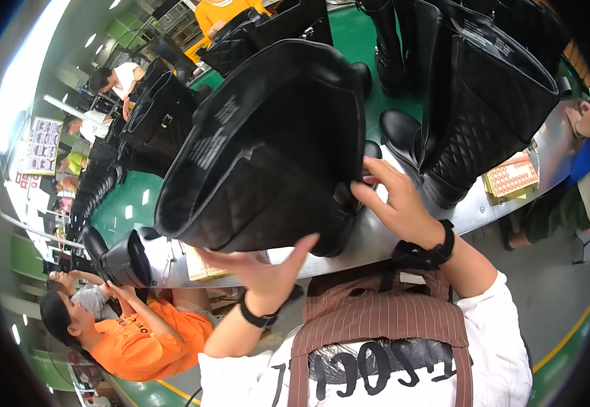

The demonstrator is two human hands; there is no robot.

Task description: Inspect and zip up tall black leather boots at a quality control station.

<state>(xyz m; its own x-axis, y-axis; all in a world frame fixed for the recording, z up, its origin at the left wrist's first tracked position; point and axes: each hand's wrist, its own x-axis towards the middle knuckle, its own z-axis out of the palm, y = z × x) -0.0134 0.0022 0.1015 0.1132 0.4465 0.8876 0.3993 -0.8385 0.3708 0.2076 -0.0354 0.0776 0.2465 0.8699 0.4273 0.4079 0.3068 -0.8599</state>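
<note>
A tall black boot (268,197) with a wide shaft is tilted in front of me, its opening and printed lining facing me. My left hand (257,268) supports the near side of the shaft from below, thumb pressed against the outside. On the boot's right side, the fingers and thumb of my right hand (396,203) grip near a small strap or buckle that is partly hidden. The boot's foot is mostly out of sight behind the shaft. Just right of it stands another black boot (478,115) with a quilted panel.
A green conveyor (132,203) with a metal edge (458,217) carries several black boots. Yellow-and-red printed sheets (512,178) lie on the right edge. A person in orange (145,342) works at left beside a short-looking boot (128,261); others work farther along. An arm shows at far right.
</note>
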